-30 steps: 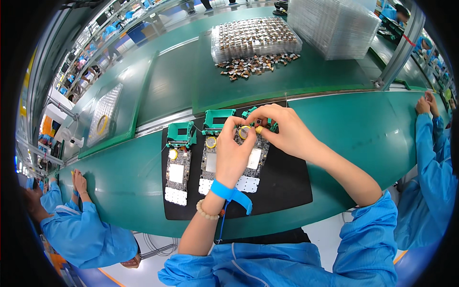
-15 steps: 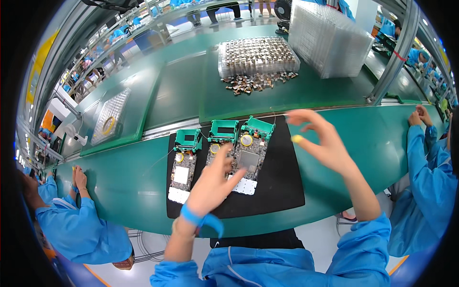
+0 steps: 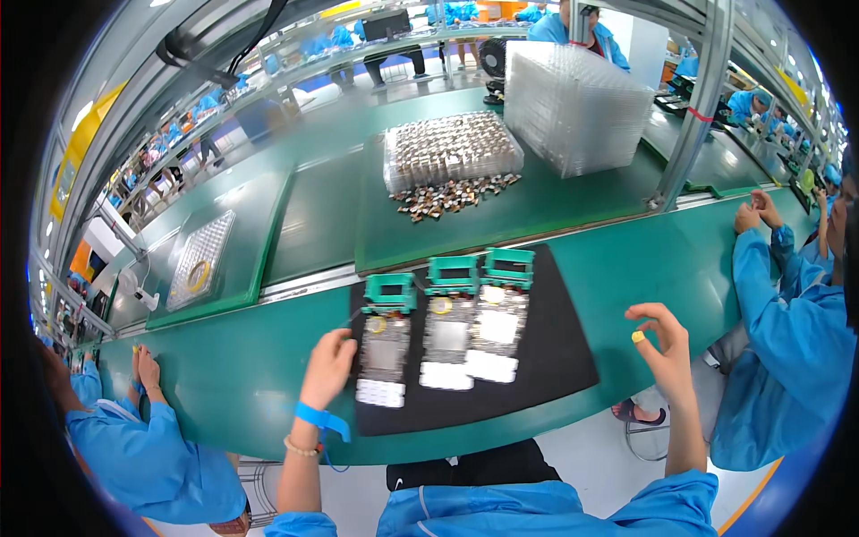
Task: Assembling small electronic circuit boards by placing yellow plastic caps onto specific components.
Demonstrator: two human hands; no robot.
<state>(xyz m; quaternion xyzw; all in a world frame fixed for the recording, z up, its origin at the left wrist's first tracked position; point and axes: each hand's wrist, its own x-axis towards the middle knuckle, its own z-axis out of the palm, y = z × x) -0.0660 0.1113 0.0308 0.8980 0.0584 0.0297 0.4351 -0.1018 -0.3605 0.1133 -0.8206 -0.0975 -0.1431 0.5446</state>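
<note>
Three circuit boards lie side by side on a black mat (image 3: 564,376): a left board (image 3: 385,354), a middle board (image 3: 446,335) and a right board (image 3: 497,328). Each has a green frame (image 3: 453,274) at its far end and a white block at its near end. My left hand (image 3: 327,369) is just left of the left board, fingers loosely bent, with nothing visible in it. A blue strap (image 3: 320,418) circles that wrist. Right of the mat my right hand (image 3: 666,352) is raised with thumb and fingers apart; a yellow cover is on one fingertip.
A stack of clear trays (image 3: 456,148) filled with small parts stands beyond the boards, loose parts (image 3: 447,199) heaped before it. Taller clear trays (image 3: 577,107) rise behind a metal post (image 3: 691,116). A yellow tape roll (image 3: 199,275) lies on a tray. Co-workers sit on both sides.
My view has shifted. The left hand has moved off the boards to their left side. My right hand has drawn back toward me and right, away from the mat.
</note>
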